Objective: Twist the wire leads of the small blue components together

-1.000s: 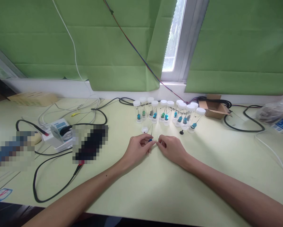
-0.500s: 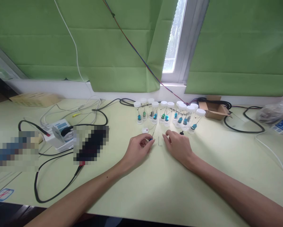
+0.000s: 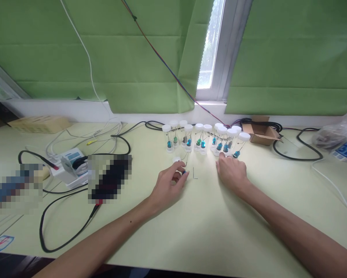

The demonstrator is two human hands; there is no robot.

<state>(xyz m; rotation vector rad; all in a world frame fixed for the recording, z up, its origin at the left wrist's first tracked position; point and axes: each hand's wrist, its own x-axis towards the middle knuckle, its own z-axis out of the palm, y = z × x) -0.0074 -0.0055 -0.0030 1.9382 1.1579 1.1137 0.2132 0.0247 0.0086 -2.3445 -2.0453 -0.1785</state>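
Note:
In my left hand (image 3: pixel 170 181) a small blue piece with a thin metal wire (image 3: pixel 186 166) standing up from it is pinched between thumb and fingers. Just right of those fingertips an L-shaped hex key (image 3: pixel 193 173) lies on the table. My right hand (image 3: pixel 232 172) reaches down near the front of the vials, fingers curled together; what they hold, if anything, is hidden. Several clear vials with white caps (image 3: pixel 188 139) stand in a row behind the hands, with blue, green or dark pieces on wires inside. A white cap (image 3: pixel 176 159) lies partly behind my left fingers.
An open cardboard box (image 3: pixel 261 133) stands at the back right, near black cable and a plastic bag (image 3: pixel 332 133). To the left are a white power strip (image 3: pixel 67 168), looping cables and a blurred dark device (image 3: pixel 111 177). A yellowish block (image 3: pixel 40 124) sits at the back left.
My right hand has moved right and forward, away from the hex key, and now covers the small black piece seen before. My left hand has stayed almost still with the blue piece.

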